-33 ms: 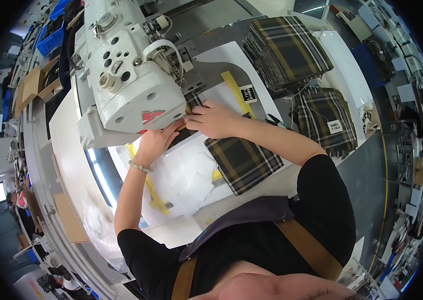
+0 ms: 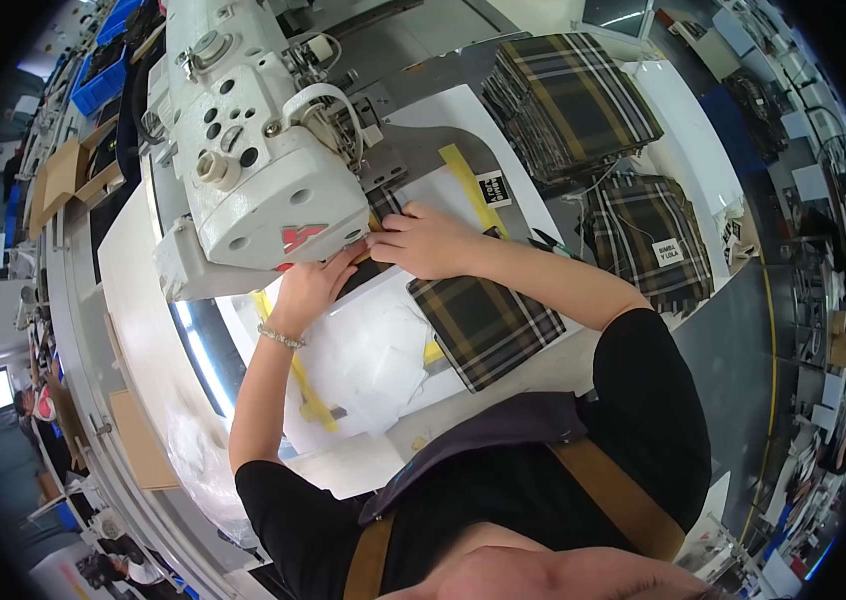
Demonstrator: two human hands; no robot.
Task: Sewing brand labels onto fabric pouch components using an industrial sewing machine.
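Observation:
A white industrial sewing machine [image 2: 253, 170] stands on the white table [image 2: 133, 300]. A dark plaid fabric piece [image 2: 488, 325] lies partly under its head, over a white sheet [image 2: 373, 350]. My left hand [image 2: 308, 290], a bracelet on its wrist, presses the fabric just below the machine head. My right hand [image 2: 423, 240] lies on the plaid piece right beside it, fingers pointing at the needle area. The needle itself is hidden behind the machine head.
A tall stack of plaid pieces [image 2: 568, 100] sits at the back right, a second labelled stack [image 2: 648, 240] nearer. Yellow tape strips [image 2: 463, 170] mark the table. Blue bins [image 2: 108, 65] and cardboard boxes [image 2: 63, 175] stand at the left. Another person [image 2: 38, 405] is at far left.

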